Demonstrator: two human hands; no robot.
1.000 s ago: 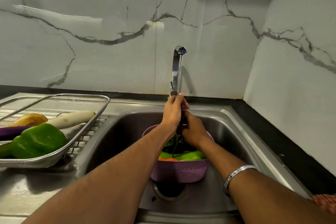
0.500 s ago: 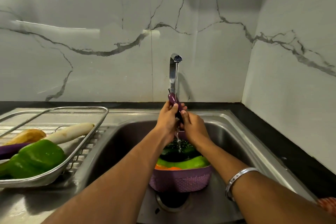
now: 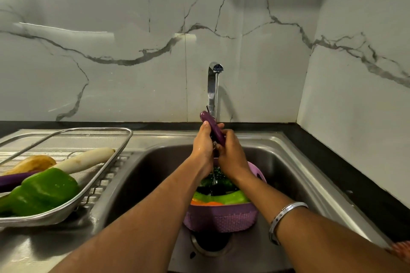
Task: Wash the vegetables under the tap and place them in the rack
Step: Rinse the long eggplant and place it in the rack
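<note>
Both hands grip one slim purple aubergine (image 3: pixel 212 127) under the chrome tap (image 3: pixel 213 86): left hand (image 3: pixel 203 144) curled round it, right hand (image 3: pixel 230 153) pinching lower; a second ago it was hidden between them, now its tip stands clear in the stream; rinsing judged underway; steel sink (image 3: pixel 286 162) holds the lilac plastic colander (image 3: pixel 221 217) of unwashed vegetables; steel mesh rack (image 3: pixel 95 135) left holds a green capsicum (image 3: pixel 42 190)

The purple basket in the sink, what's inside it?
The purple basket holds a light green vegetable, something orange and something dark green. Both arms cover part of it, so anything underneath or further back is hidden.
</note>
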